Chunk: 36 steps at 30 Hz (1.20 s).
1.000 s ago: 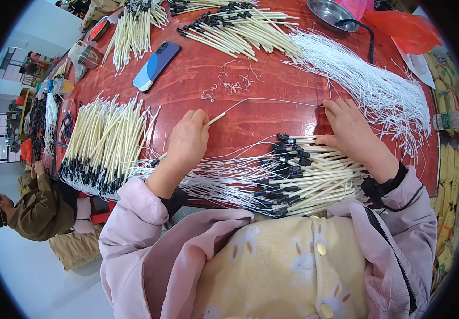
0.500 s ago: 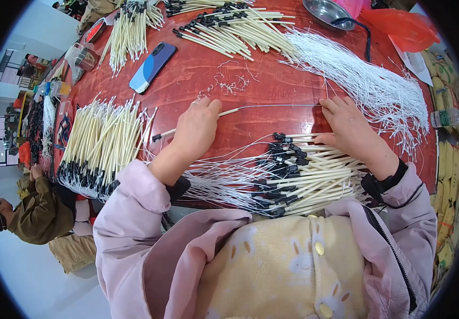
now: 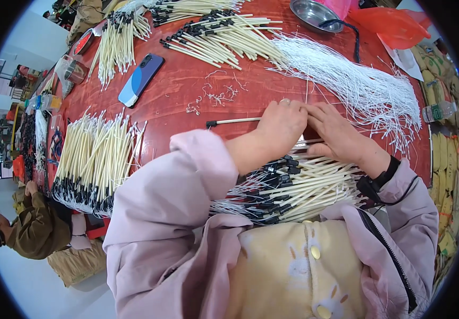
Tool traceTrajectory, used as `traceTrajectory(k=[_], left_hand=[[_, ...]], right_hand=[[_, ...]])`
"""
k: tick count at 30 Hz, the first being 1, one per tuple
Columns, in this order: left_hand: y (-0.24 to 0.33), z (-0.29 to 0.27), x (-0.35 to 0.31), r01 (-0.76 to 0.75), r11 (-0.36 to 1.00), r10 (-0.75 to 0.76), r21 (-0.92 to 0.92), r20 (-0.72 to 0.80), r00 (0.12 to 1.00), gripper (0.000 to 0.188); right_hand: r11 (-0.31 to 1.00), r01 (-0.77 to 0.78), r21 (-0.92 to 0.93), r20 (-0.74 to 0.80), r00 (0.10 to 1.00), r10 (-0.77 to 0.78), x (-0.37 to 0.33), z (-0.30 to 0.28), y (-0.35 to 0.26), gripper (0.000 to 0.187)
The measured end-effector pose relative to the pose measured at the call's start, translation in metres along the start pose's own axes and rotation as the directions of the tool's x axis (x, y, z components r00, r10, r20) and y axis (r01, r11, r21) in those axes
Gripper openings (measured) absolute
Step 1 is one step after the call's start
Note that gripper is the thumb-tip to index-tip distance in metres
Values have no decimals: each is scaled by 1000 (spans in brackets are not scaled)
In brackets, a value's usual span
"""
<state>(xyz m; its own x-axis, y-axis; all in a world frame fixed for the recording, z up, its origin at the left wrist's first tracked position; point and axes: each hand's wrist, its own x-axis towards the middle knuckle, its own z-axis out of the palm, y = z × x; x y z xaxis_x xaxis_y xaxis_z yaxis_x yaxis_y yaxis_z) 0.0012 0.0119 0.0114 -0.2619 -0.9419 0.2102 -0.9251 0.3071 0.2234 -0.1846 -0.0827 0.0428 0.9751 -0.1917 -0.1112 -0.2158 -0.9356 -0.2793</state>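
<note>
Over the red table, my left hand (image 3: 281, 125) is closed on a thin cream stick (image 3: 237, 120) whose black-capped end sticks out to the left. Its other end is hidden in my fingers. My right hand (image 3: 341, 133) meets the left, fingertips touching, its fingers bent in a pinch; a thin white string (image 3: 307, 91) rises just beyond the fingertips. What lies between the two sets of fingers is too small to make out. Below both hands lies a pile of black-capped cream sticks (image 3: 325, 186) with white strings trailing left from it.
Beyond my right hand spreads a large bundle of white strings (image 3: 346, 80). More sticks (image 3: 88, 165) are stacked at left and at the far side. A phone (image 3: 141, 80), string scraps (image 3: 221, 97) and a metal bowl (image 3: 316, 15) are on the table. Another person (image 3: 35, 223) sits at far left.
My left hand has moved right with the stick, up to my right hand. The string stretched between the hands before no longer shows there. The view has shifted slightly.
</note>
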Motion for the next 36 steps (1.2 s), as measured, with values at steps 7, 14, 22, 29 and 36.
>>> traceTrajectory(k=[7, 14, 22, 29, 36], left_hand=[[-52, -70, -79, 410, 901, -426, -141, -115, 897, 20], [-85, -42, -115, 448, 868, -457, -214, 10, 889, 17], [-58, -52, -102, 324, 729, -420, -603, -20, 907, 16], [-22, -87, -102, 407, 518, -598, -752, 21, 801, 12], [-120, -115, -227, 624, 653, -744, -430, -210, 634, 11]], right_hand=[[999, -15, 37, -264, 964, 24, -3, -1, 33, 64], [1000, -29, -4, -194, 981, 28, 37, 11, 13, 48], [976, 132, -174, -330, 926, -184, 46, 22, 15, 26], [950, 187, -249, -390, 879, -275, 27, 1, 5, 20], [956, 266, -126, -596, 750, -288, -27, -32, 14, 23]])
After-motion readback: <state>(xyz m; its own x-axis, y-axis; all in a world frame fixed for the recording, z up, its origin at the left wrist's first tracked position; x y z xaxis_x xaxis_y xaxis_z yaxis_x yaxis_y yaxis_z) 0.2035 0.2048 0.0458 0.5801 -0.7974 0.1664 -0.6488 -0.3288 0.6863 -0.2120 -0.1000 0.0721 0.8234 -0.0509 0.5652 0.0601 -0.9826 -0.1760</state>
